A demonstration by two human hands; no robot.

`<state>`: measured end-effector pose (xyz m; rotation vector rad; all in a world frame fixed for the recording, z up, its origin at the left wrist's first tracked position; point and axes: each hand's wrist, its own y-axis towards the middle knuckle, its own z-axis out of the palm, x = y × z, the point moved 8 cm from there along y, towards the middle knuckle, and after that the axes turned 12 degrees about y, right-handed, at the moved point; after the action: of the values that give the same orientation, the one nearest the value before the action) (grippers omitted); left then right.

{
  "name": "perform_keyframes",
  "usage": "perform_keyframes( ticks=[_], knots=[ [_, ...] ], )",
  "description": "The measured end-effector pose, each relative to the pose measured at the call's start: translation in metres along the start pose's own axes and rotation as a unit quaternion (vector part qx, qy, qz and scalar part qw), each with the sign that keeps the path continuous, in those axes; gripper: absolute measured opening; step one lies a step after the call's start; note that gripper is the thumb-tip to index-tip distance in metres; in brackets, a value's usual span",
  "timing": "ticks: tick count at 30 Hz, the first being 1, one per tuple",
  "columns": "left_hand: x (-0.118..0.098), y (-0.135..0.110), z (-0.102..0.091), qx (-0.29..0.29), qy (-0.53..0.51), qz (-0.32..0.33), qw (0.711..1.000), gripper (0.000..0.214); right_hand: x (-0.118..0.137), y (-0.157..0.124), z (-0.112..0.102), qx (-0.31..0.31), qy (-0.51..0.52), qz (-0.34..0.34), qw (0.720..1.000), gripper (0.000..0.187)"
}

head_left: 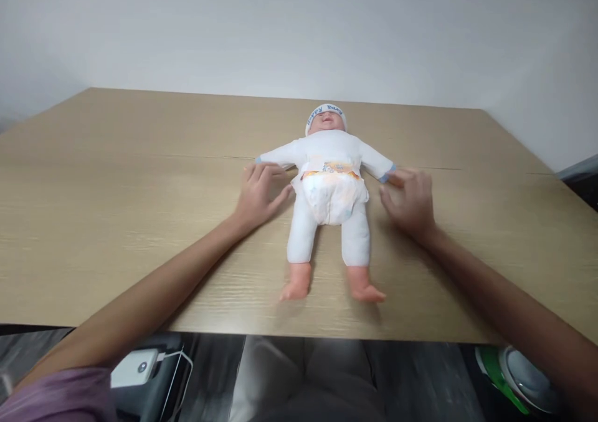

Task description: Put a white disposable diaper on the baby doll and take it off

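A baby doll (332, 146) lies on its back with its head toward the far side and its feet toward me. It wears a white suit, a white cap (326, 108) with blue lettering, and a diaper (329, 196) around its waist. My left hand (260, 191) is beside the doll's arm on the left, fingers apart and thumb close to the diaper's edge. On the other side my right hand (411, 201) is next to the blue cuff, thumb and fingers apart, slightly blurred. Neither hand holds anything.
The wooden table (140, 222) spans the view, with a seam across it and a pale wall behind. Below its front edge, a white power bank (135, 367) with a cable rests at lower left. A green and white container (518, 375) stands at lower right.
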<state>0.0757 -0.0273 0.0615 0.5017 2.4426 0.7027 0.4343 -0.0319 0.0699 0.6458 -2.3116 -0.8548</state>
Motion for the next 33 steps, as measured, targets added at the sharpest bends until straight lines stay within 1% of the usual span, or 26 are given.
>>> perform_keyframes(
  ticks=[2, 3, 4, 6, 8, 9, 11, 12, 14, 16, 17, 19, 21, 22, 24, 25, 27, 29, 31, 33],
  knots=[
    [0.025, 0.026, 0.011, 0.002, 0.061, 0.009, 0.998, 0.049, -0.034, 0.022, 0.016, 0.031, -0.048, 0.030, 0.998, 0.054],
    [0.037, 0.039, 0.018, 0.014, 0.078, 0.007, 0.997, 0.057, -0.046, 0.033, 0.025, 0.047, -0.054, 0.044, 0.996, 0.061],
    [0.048, 0.051, 0.025, 0.029, 0.089, 0.006, 0.996, 0.062, -0.055, 0.042, 0.034, 0.068, -0.052, 0.054, 0.995, 0.065],
    [0.064, 0.068, 0.038, 0.059, 0.109, 0.006, 0.992, 0.068, -0.062, 0.052, 0.051, 0.108, -0.037, 0.066, 0.991, 0.063],
    [0.071, 0.075, 0.045, 0.077, 0.129, -0.002, 0.989, 0.069, -0.061, 0.055, 0.061, 0.129, -0.024, 0.082, 0.988, 0.058],
    [0.071, 0.076, 0.045, 0.078, 0.137, -0.012, 0.987, 0.067, -0.059, 0.054, 0.063, 0.126, -0.018, 0.094, 0.987, 0.057],
    [0.064, 0.072, 0.042, 0.072, 0.145, -0.054, 0.985, 0.059, -0.052, 0.052, 0.062, 0.094, -0.006, 0.134, 0.986, 0.059],
    [0.059, 0.069, 0.039, 0.065, 0.138, -0.090, 0.984, 0.055, -0.049, 0.051, 0.060, 0.075, 0.003, 0.161, 0.984, 0.059],
    [0.045, 0.056, 0.029, 0.057, 0.087, -0.192, 0.976, 0.048, -0.040, 0.046, 0.055, 0.037, 0.038, 0.224, 0.973, 0.058],
    [0.023, 0.036, 0.016, 0.049, 0.012, -0.285, 0.957, 0.048, -0.027, 0.039, 0.047, 0.008, 0.106, 0.272, 0.956, 0.056],
    [0.009, 0.024, 0.007, 0.046, -0.023, -0.313, 0.948, 0.049, -0.018, 0.034, 0.040, 0.000, 0.148, 0.284, 0.947, 0.054],
    [-0.026, -0.007, -0.018, 0.035, -0.061, -0.326, 0.943, 0.049, 0.003, 0.019, 0.019, -0.002, 0.220, 0.289, 0.932, 0.050],
    [-0.066, -0.049, -0.048, 0.024, -0.065, -0.312, 0.948, 0.047, 0.028, -0.001, -0.011, 0.018, 0.256, 0.282, 0.924, 0.047],
    [-0.086, -0.076, -0.062, 0.019, -0.062, -0.300, 0.952, 0.046, 0.041, -0.014, -0.027, 0.039, 0.265, 0.278, 0.922, 0.045],
    [-0.121, -0.144, -0.078, 0.034, -0.065, -0.308, 0.948, 0.048, 0.071, -0.042, -0.055, 0.095, 0.283, 0.261, 0.918, 0.040],
    [-0.135, -0.184, -0.081, 0.053, -0.064, -0.325, 0.942, 0.050, 0.086, -0.058, -0.066, 0.134, 0.293, 0.250, 0.913, 0.037],
    [-0.161, -0.267, -0.078, 0.106, -0.066, -0.355, 0.926, 0.055, 0.119, -0.088, -0.082, 0.209, 0.306, 0.218, 0.903, 0.035],
    [-0.181, -0.346, -0.070, 0.174, -0.068, -0.376, 0.908, 0.055, 0.150, -0.120, -0.087, 0.280, 0.312, 0.184, 0.889, 0.037],
    [-0.196, -0.410, -0.066, 0.221, -0.079, -0.368, 0.900, 0.049, 0.179, -0.152, -0.083, 0.342, 0.322, 0.162, 0.868, 0.039],
    [-0.205, -0.455, -0.069, 0.248, -0.089, -0.362, 0.894, 0.045, 0.203, -0.186, -0.071, 0.386, 0.339, 0.156, 0.844, 0.038]
  ],
)
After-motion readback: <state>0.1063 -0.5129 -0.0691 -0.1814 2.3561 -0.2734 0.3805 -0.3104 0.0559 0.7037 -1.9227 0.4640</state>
